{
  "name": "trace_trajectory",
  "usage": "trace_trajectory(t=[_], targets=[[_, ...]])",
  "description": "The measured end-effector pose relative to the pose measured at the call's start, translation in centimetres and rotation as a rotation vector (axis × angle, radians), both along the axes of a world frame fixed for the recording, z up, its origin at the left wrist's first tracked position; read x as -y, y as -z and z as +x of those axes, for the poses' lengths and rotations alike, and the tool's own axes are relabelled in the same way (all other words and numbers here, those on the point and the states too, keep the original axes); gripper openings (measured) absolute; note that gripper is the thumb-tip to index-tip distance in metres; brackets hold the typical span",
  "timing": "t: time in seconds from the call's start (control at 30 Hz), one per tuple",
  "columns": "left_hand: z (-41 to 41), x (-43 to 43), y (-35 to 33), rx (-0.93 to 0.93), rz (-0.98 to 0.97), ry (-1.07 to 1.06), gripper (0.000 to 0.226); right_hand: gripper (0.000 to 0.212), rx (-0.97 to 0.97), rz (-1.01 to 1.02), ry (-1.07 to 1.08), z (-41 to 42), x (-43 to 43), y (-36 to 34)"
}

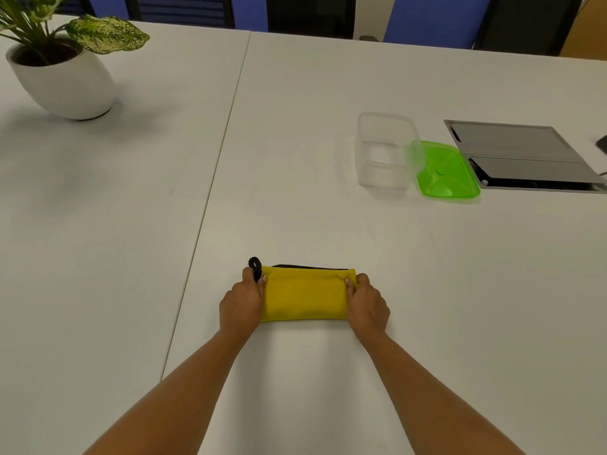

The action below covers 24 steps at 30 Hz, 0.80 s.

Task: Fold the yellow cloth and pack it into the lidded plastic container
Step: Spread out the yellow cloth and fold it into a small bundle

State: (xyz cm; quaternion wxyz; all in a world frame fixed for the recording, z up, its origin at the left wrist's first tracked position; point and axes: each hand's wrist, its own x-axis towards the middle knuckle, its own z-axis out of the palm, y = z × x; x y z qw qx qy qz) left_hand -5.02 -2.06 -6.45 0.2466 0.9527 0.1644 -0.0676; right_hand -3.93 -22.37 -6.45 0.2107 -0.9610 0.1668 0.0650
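The yellow cloth [303, 293] lies folded into a narrow rectangle on the white table [295, 126], with a black edge along its far side and a black loop at its far left corner. My left hand [243, 305] grips the cloth's left end and my right hand [366, 303] grips its right end. The clear plastic container [386, 151] stands uncovered at the far right, apart from the cloth. Its green lid [448, 172] lies flat on the table, touching the container's right side.
A potted plant in a white pot [64, 80] stands at the far left. A grey cable hatch [522, 156] is set into the table right of the lid. A seam runs between two tabletops on the left. Chairs line the far edge.
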Motion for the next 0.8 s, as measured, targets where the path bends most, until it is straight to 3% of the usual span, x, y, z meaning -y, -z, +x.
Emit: trace_trajectory(t=[0.53,0.67,0.8], targets=[[1.1,-0.1,0.2,0.008,-0.005,-0.007,0.038,0.034,-0.008,-0.093,-0.020,0.1,-0.4,0.6],[1.0,0.2,0.0,-0.012,-0.061,-0.092,0.037,0.034,-0.020,-0.163,-0.059,0.3,-0.4,0.6],[0.3,1.6,-1.5,0.249,-0.013,-0.145,0.024,0.034,-0.030,-0.194,-0.081,0.6,-0.4,0.6]])
